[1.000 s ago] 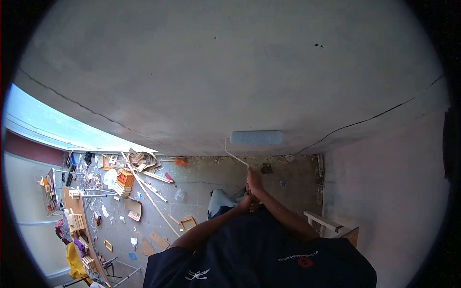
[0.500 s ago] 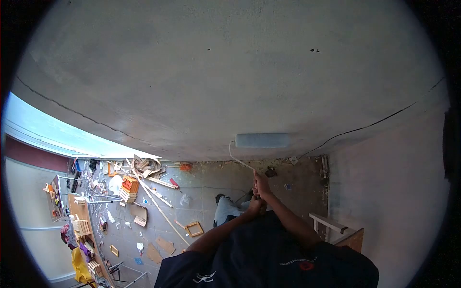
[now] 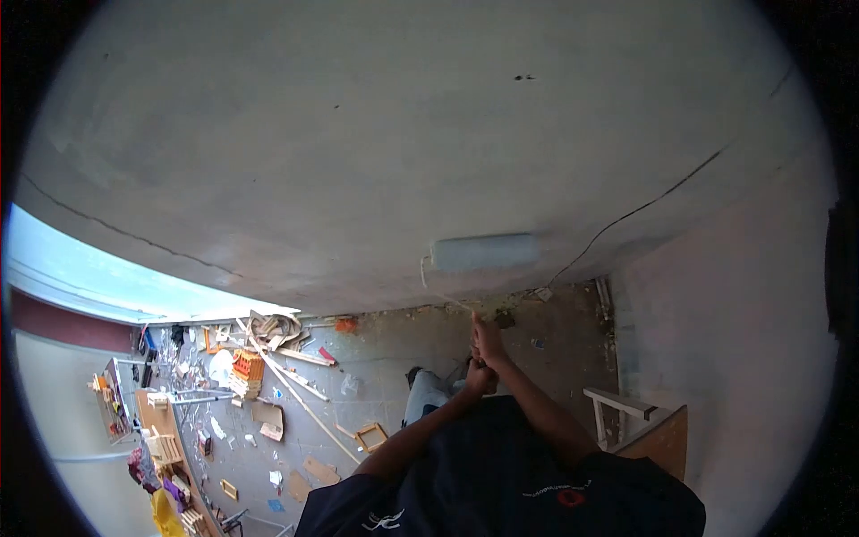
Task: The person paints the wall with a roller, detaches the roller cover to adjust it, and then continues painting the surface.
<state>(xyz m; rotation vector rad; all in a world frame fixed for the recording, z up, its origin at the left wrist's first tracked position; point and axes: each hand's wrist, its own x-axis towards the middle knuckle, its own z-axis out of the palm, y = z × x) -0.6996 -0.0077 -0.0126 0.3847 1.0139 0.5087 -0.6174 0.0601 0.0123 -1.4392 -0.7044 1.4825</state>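
A paint roller (image 3: 483, 253) with a wide pale sleeve lies against the grey wall (image 3: 358, 170). Its thin bent wire frame runs down from the sleeve's left end to my hands. My right hand (image 3: 488, 342) is wrapped round the handle nearer the roller. Just below it, my left hand (image 3: 480, 379) is closed on the lower part of the same handle. The handle itself is mostly hidden by my fingers. Long dark cracks cross the wall to the left and right of the roller.
Wood strips (image 3: 300, 403), a cardboard box (image 3: 267, 421) and scraps litter the floor at left. A long table (image 3: 179, 447) bearing small wooden pieces stands farther left. At lower right is a wooden frame with a board (image 3: 658, 438). A side wall (image 3: 725, 331) rises at right.
The roller has moved slightly up the wall and tilted a little, its right end higher. Both hands keep their hold. My view has shifted and turned slightly.
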